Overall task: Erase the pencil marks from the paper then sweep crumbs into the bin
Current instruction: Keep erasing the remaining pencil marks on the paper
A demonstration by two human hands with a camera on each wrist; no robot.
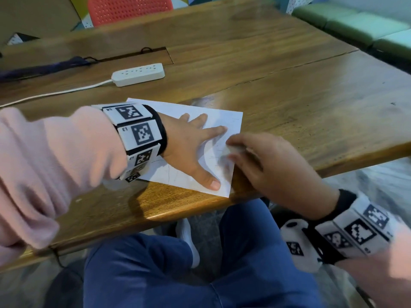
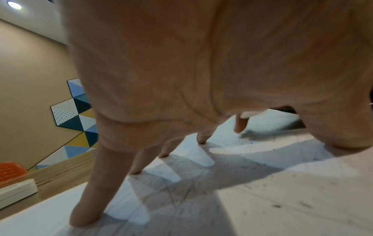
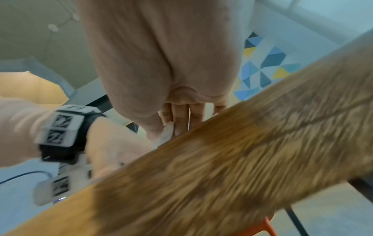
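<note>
A white sheet of paper [image 1: 222, 117] with faint pencil lines lies near the front edge of the wooden table [image 1: 311, 107]. My left hand [image 1: 189, 147] presses flat on it with fingers spread; in the left wrist view the fingertips [image 2: 84, 218] touch the paper [image 2: 282, 191]. My right hand [image 1: 232, 151] pinches a small white eraser [image 1: 239, 148] against the sheet's right part, blurred. The eraser [image 2: 250, 114] also shows under the left palm, with dark crumbs [image 2: 254, 135] beside it. In the right wrist view the eraser [image 3: 168, 132] sits between thumb and fingers. No bin is in view.
A white power strip [image 1: 139, 74] with its cable lies behind the paper, and a dark cloth [image 1: 44, 67] at the far left. A red chair [image 1: 129, 10] stands beyond the table and a green bench [image 1: 355, 25] at the right. My knees are under the table's front edge [image 1: 178, 210].
</note>
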